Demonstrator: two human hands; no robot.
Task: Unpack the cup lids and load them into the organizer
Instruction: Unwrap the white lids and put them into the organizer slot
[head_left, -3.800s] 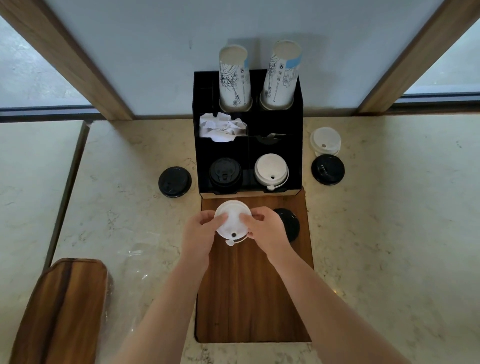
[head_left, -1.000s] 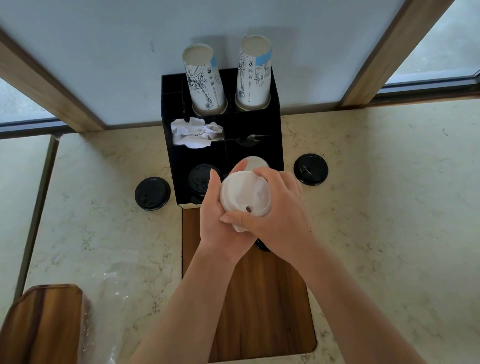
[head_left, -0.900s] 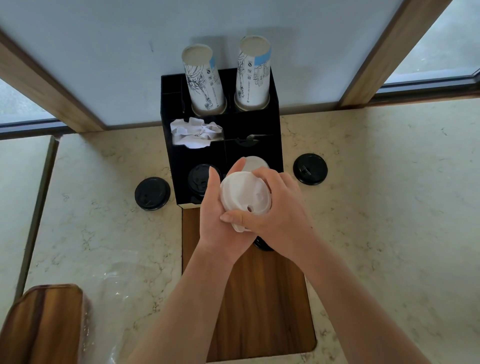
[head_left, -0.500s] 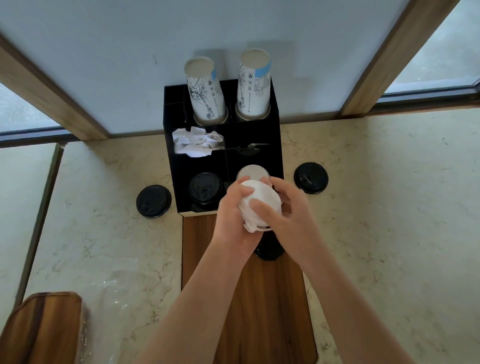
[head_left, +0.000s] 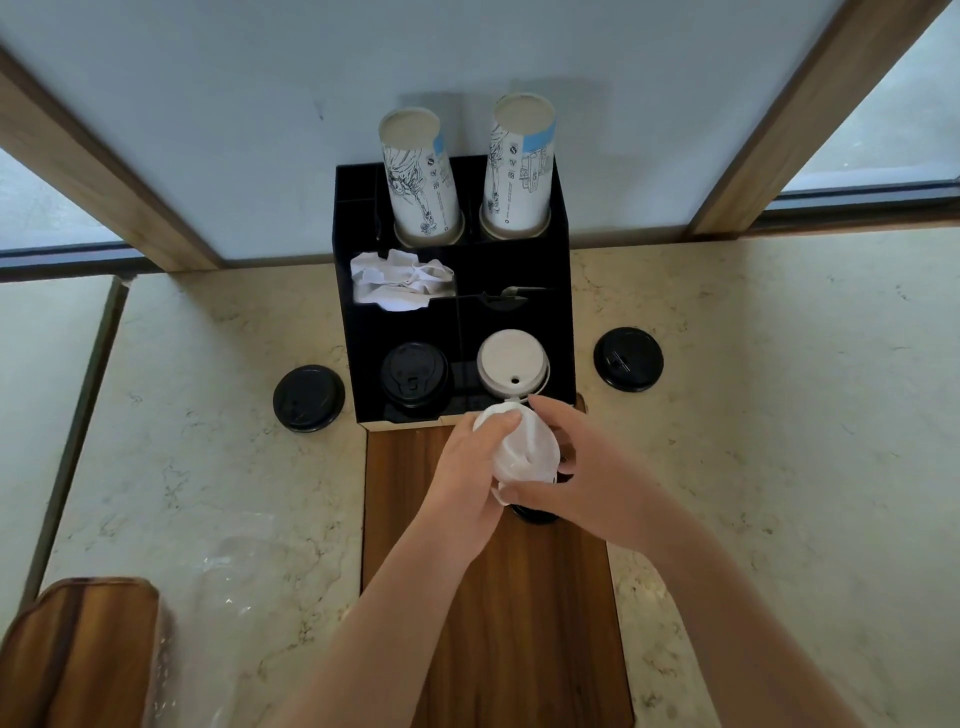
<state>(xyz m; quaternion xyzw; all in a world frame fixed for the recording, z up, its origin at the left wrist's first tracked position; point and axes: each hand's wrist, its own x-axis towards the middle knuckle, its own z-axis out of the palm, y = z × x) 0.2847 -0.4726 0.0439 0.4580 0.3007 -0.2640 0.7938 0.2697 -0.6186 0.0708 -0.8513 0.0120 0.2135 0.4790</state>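
Since half a second ago both hands have lowered slightly, tilting the white lids further on edge. Left hand (head_left: 467, 467) curls its fingers round the held white lids (head_left: 524, 452) from the left; right hand (head_left: 587, 467) pinches them from the right. The bundle sits just short of the organizer (head_left: 358, 332), whose white-lid stack (head_left: 511, 358) lies directly ahead; the right hand is judged nearer.

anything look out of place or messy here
Yes. Two black lids lie loose on the counter, one left and one right of the black organizer. A crumpled white napkin spills over a compartment edge. Both hands hold a white lid just in front of the organizer.
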